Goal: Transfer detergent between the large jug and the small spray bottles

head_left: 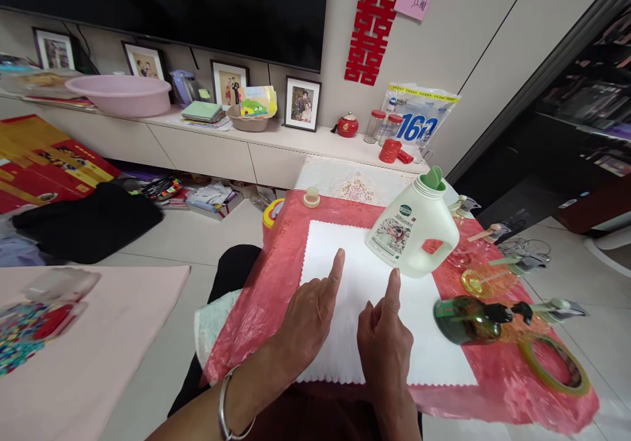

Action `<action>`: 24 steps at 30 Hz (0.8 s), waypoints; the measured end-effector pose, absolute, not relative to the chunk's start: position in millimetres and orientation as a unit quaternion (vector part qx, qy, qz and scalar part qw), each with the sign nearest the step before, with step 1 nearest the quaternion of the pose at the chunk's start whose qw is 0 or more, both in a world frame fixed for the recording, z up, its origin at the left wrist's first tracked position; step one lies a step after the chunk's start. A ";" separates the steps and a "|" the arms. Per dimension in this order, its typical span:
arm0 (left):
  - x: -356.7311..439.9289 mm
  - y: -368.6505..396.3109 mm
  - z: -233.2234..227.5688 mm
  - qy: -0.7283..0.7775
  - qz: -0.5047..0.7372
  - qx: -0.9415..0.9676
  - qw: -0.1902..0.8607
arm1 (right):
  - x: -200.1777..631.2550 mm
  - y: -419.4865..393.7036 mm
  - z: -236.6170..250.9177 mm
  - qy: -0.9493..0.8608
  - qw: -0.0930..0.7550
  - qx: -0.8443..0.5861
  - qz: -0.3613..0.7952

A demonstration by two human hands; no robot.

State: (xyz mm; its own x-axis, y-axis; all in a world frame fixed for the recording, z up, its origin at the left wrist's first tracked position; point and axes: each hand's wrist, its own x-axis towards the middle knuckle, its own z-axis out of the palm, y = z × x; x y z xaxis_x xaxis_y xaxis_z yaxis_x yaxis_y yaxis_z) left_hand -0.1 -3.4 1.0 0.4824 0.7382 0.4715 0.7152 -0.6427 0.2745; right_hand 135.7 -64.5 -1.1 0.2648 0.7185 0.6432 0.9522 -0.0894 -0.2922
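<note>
Both forearms come up from the bottom edge and lie close together over the white cloth [374, 309], which serves as the landmark here. The left hand [308, 316] rests on the cloth's near-left part, back upward, index finger stretched forward and the other fingers curled under; a metal bangle circles the left wrist, just off the cloth's near edge. The right hand [387, 339] sits just beside it near the cloth's middle, index finger pointing forward too, remaining fingers folded, holding nothing.

Pale tiled floor [197, 231], long white cabinet [221, 152], dark screen [197, 7] above.
</note>
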 end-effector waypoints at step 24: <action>0.3 21.4 -56.8 0.405 0.210 0.889 0.034 | 257.2 -8.5 46.2 -0.479 0.424 -0.740 -0.210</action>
State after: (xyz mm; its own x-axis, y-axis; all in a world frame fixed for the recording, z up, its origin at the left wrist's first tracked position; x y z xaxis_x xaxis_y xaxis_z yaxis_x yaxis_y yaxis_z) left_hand 0.3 21.4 -56.8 0.5828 0.7350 0.3467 0.7067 -0.6690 0.2302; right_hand 257.2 -8.5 46.2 0.4537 0.5296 0.7167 0.8861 -0.1823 -0.4262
